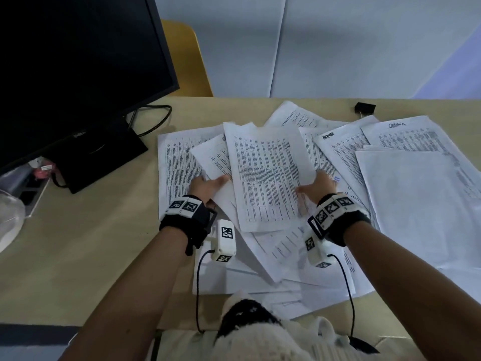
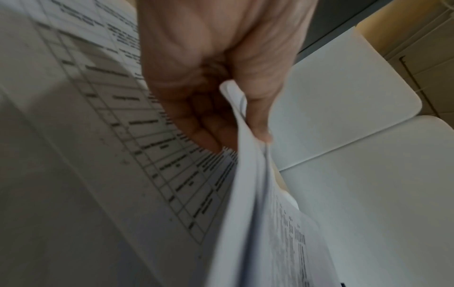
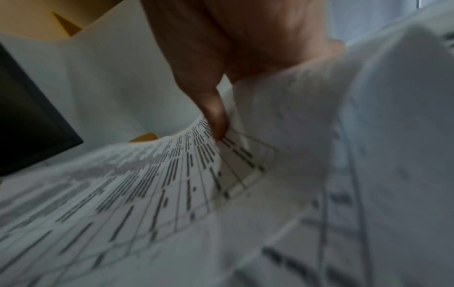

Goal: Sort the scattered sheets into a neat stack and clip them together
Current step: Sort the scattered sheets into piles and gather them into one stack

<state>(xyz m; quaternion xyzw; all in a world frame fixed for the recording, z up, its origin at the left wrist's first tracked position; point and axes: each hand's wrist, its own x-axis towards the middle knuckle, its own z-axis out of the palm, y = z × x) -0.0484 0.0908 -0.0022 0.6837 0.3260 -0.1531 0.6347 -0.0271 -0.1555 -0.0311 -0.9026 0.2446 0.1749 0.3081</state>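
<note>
Printed sheets (image 1: 406,194) lie fanned and overlapping across the desk (image 1: 78,251), most covered in ruled tables of small black text, a few turned blank side up. One printed sheet (image 1: 268,175) sits raised above the heap at its middle, tilted slightly, its far edge curling. Beside its left edge, a smaller bundle of sheets (image 2: 255,194) is lifted and bent. Two sheets at the far right carry handwritten headings, too blurred to read. A black binder clip (image 1: 365,108) rests on the bare desk at the far edge, just beyond the spread.
</note>
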